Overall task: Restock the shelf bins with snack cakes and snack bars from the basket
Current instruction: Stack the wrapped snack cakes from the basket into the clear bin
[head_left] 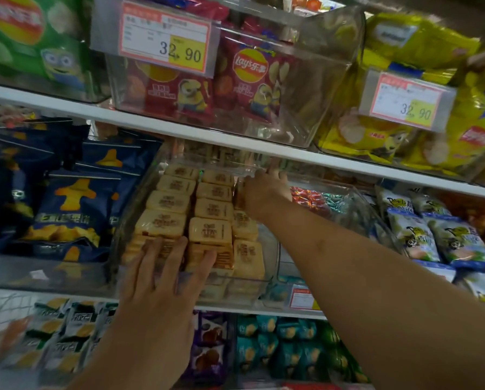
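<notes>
Shelf front, three tiers, seen from just behind the person. At far left on the middle shelf lie dark blue bags; above them stands a green pack. Below, on the lowest tier, are black-and-white packets. Centre: a clear bin on the middle shelf holds the snack cakes, pale yellow wrapped blocks in three rows running front to back. The left hand lies flat with fingers straight and spread, its fingertips pressing on the front cakes at the bin's near edge; it grips nothing. Above the bin, a second clear bin carries red chip bags and a price tag reading 32.90. The right hand reaches deep along the right row of cakes, fingers pointing toward the back of the shelf; whether it holds anything cannot be told. Purple packets and teal packets sit beneath. At right are yellow bags on the top tier and white-and-blue bags on the middle one.
</notes>
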Demonstrator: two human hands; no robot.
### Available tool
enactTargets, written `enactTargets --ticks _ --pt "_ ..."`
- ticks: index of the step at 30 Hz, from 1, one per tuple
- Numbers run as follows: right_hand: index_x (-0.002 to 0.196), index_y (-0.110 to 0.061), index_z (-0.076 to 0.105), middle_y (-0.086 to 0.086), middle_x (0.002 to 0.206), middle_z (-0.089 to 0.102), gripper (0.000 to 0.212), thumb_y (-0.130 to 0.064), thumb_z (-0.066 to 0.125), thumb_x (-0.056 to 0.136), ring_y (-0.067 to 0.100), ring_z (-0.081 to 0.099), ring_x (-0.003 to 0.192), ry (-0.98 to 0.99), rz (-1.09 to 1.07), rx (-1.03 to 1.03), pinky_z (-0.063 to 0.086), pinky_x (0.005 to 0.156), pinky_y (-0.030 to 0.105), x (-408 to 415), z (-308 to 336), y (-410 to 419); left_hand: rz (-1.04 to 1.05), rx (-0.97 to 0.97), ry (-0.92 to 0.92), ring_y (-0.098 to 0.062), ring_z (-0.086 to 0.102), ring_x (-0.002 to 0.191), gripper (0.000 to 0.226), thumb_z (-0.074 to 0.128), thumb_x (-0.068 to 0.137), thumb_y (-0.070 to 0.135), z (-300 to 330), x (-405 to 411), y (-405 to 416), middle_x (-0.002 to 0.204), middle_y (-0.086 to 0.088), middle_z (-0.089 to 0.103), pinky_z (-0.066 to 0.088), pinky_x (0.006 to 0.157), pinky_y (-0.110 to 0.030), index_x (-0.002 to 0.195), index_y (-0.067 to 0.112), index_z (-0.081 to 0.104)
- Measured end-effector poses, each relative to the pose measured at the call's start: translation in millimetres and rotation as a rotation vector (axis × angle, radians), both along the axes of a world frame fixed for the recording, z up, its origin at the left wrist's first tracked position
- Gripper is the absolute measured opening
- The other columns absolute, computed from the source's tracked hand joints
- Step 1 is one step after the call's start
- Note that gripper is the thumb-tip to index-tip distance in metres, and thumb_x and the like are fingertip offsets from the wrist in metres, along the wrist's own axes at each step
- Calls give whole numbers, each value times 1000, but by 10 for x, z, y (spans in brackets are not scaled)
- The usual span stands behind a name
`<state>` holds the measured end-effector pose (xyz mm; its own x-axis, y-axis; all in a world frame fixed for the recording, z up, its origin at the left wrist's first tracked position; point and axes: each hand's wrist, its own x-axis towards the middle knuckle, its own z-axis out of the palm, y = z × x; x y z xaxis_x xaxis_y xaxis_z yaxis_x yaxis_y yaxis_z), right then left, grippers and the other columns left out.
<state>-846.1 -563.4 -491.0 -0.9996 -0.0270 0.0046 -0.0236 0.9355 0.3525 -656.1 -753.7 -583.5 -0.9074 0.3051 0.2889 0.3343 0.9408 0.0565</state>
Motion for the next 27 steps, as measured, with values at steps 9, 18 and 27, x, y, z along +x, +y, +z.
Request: enactTargets --ticks 9,18,27 --pt "133 -16 59 9 142 53 57 -45 55 84 37 40 137 141 101 -416 41 111 53 248 97 117 61 65 -90 -32 5 153 86 58 92 43 200 48 -21 169 3 5 19 122 -57 155 55 1" --pt "107 -7 61 10 112 59 17 -6 52 92 29 51 107 433 492 -745 44 90 38 2296 -123 507 -4 242 -49 -26 22 142 64 67 89 31 377 477 153 157 2 25 28 117 -49 148 37 43" --pt "112 -14 52 5 114 48 20 -13 50 92 30 50 106 -26 15 -742 48 83 44 3652 -2245 1431 154 164 -559 -34 18 150 87 71 86 25 -1409 1804 225 167 -8 -2 37 119 -46 159 19 24"
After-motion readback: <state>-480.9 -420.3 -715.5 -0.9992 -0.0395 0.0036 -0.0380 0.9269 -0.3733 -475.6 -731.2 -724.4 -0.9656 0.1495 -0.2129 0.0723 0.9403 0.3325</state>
